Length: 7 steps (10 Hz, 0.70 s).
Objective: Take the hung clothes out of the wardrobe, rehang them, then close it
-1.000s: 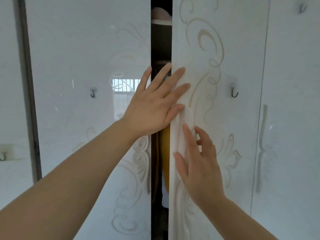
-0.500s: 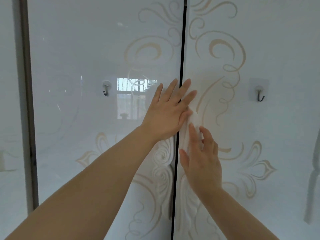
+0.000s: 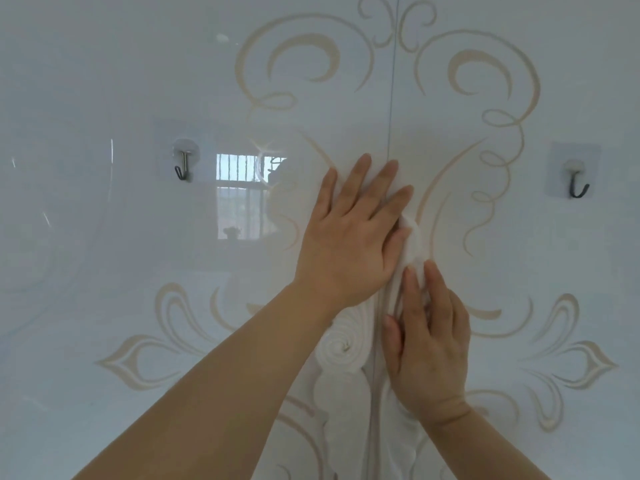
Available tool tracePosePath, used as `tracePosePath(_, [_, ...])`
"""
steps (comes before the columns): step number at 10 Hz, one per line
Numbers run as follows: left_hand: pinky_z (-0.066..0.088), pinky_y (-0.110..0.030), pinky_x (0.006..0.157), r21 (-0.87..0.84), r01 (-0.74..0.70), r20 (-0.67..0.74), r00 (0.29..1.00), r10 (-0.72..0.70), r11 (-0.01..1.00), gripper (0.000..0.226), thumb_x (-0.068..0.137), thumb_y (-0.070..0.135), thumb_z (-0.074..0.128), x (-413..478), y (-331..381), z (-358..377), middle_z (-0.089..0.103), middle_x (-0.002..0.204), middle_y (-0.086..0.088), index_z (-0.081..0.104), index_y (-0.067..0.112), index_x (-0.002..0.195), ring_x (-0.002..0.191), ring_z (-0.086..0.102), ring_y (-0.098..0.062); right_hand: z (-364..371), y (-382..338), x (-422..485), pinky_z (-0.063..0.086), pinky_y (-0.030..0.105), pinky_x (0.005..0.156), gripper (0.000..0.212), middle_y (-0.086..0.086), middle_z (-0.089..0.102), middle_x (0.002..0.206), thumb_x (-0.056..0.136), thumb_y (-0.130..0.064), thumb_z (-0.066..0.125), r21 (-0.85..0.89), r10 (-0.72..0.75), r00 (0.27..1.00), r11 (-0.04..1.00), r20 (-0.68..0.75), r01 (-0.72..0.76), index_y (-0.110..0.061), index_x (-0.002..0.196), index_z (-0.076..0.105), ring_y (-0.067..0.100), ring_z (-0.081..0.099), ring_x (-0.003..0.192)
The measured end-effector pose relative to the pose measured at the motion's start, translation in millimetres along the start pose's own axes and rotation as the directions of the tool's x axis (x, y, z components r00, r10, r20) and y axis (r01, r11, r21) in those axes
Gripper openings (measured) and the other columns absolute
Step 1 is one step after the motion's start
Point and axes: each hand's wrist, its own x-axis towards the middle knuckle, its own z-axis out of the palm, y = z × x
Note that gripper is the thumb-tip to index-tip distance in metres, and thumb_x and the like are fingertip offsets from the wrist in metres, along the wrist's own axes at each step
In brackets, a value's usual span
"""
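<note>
I press my left hand (image 3: 349,237) and right hand (image 3: 429,348) flat, fingers (image 3: 360,178) straight and gripping nothing, to seat the wardrobe doors (image 3: 138,341). The seam (image 3: 393,98) beneath my fingertips seems closed, with the clothes hidden behind.

I'm holding both bare arms stretched forward, the left forearm (image 3: 225,382) coming in from the near left. My left hand (image 3: 349,237) is lying flat, palm facing away, its fingers (image 3: 360,181) straight and fanned upward. My right hand (image 3: 429,358) is sitting lower, just to its right, fingers straight and pointing up.
</note>
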Motion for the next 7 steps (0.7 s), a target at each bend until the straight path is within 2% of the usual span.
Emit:
tracePosePath(2, [0.021, -0.048, 0.112, -0.004, 0.032, 0.012, 0.999, -0.032, 0.999, 0.040, 0.093, 0.031, 0.043, -3, 6, -5, 0.046, 0.139, -0.007, 0.058, 0.015, 0.125, 0.134, 0.034, -0.029, -4, -3, 1, 0.036, 0.041, 0.098, 0.047, 0.019, 0.035, 0.138, 0.096, -0.033, 0.034, -0.020, 0.022, 0.999, 1.000, 0.035, -0.021, -0.009, 0.135, 0.035, 0.038, 0.054, 0.113])
tracePosePath(3, [0.021, -0.048, 0.112, 0.015, 0.091, 0.067, 0.994, -0.092, 0.996, 0.042, 0.094, 0.028, 0.039, -11, 14, -8, 0.043, 0.142, -0.010, 0.053, 0.012, 0.130, 0.135, 0.032, -0.031, -16, -10, 4, 0.045, 0.042, 0.090, 0.049, 0.020, 0.043, 0.137, 0.094, -0.034, 0.033, -0.046, 0.094, 0.987, 0.995, 0.128, -0.089, -0.009, 0.136, 0.042, 0.038, 0.056, 0.110])
tracePosePath(4, [0.013, -0.044, 0.115, 0.055, 0.173, 0.215, 0.960, -0.181, 0.983, 0.048, 0.095, 0.026, 0.042, -37, 23, -15, 0.025, 0.151, -0.012, 0.037, 0.014, 0.141, 0.141, 0.017, -0.028, -38, -16, 10, 0.051, 0.042, 0.081, 0.053, 0.017, 0.043, 0.141, 0.090, -0.036, 0.037, -0.074, 0.155, 0.933, 0.988, 0.325, -0.139, -0.008, 0.135, 0.046, 0.036, 0.056, 0.114])
tracePosePath(5, [0.003, -0.038, 0.115, 0.046, 0.268, 0.372, 0.889, -0.266, 0.962, 0.054, 0.096, 0.028, 0.041, -68, 37, -29, 0.000, 0.156, -0.012, 0.023, 0.024, 0.146, 0.144, 0.000, -0.024, -61, -5, 3, 0.036, 0.039, 0.103, 0.067, 0.005, -0.006, 0.156, 0.095, -0.038, 0.036, -0.082, 0.100, 0.776, 0.995, 0.623, -0.063, -0.025, 0.148, -0.002, 0.027, 0.023, 0.140])
tracePosePath(6, [0.004, -0.039, 0.114, 0.129, 0.341, 0.553, 0.755, -0.353, 0.931, 0.062, 0.094, 0.026, 0.037, -98, 62, -53, -0.016, 0.155, -0.007, 0.007, 0.029, 0.148, 0.143, -0.005, -0.025, -98, 4, -27, 0.018, 0.038, 0.113, 0.075, -0.002, -0.022, 0.154, 0.096, -0.037, 0.038, -0.053, 0.057, 0.597, 0.998, 0.800, -0.023, -0.032, 0.144, -0.019, 0.023, 0.000, 0.144])
tracePosePath(7, [0.004, -0.042, 0.114, 0.286, 0.333, 0.676, 0.595, -0.436, 0.898, 0.061, 0.096, 0.030, 0.037, -139, 99, -84, -0.005, 0.156, -0.005, 0.005, 0.024, 0.148, 0.143, -0.002, -0.025, -147, 7, -64, 0.018, 0.036, 0.113, 0.072, -0.003, -0.005, 0.157, 0.095, -0.037, 0.041, -0.015, 0.035, 0.523, 0.999, 0.852, -0.041, -0.032, 0.147, -0.008, 0.021, 0.007, 0.144])
